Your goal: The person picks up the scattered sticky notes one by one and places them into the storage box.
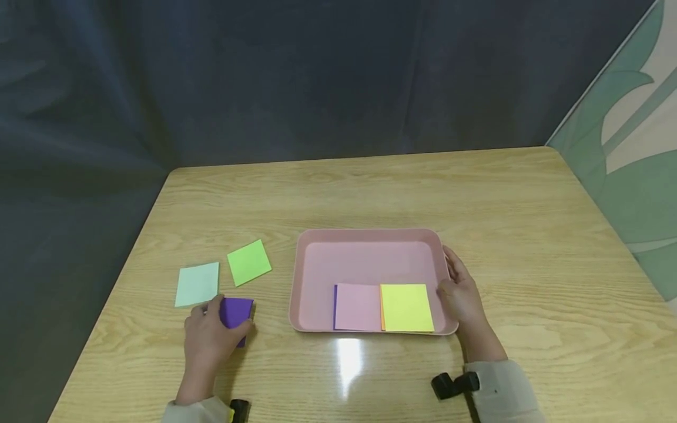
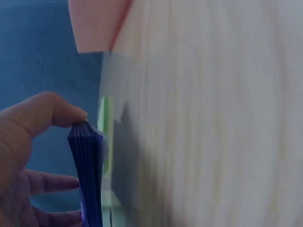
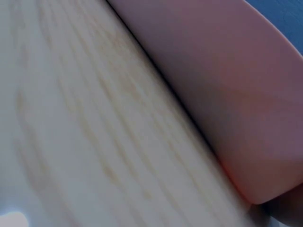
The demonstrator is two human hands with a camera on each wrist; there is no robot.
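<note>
My left hand (image 1: 208, 341) grips a purple pad of sticky notes (image 1: 236, 311) between thumb and fingers, left of the tray. In the left wrist view the purple pad's layered edge (image 2: 87, 170) shows, with the thumb against its end. My right hand (image 1: 465, 296) holds the right side of a pink tray (image 1: 370, 255), thumb at the rim and fingers along the outer wall. Inside the tray, along its near side, lie a pink sticky note pad (image 1: 357, 307) and a yellow one (image 1: 407, 307). A purple edge shows beside the pink pad, an orange edge beside the yellow.
A mint sticky note pad (image 1: 197, 284) lies on the wooden table (image 1: 502, 205) just beyond my left hand. Right of it is a bright green pad (image 1: 250, 262), turned at an angle. A dark curtain (image 1: 317, 76) hangs behind the table; a leaf-patterned surface (image 1: 640, 188) stands at right.
</note>
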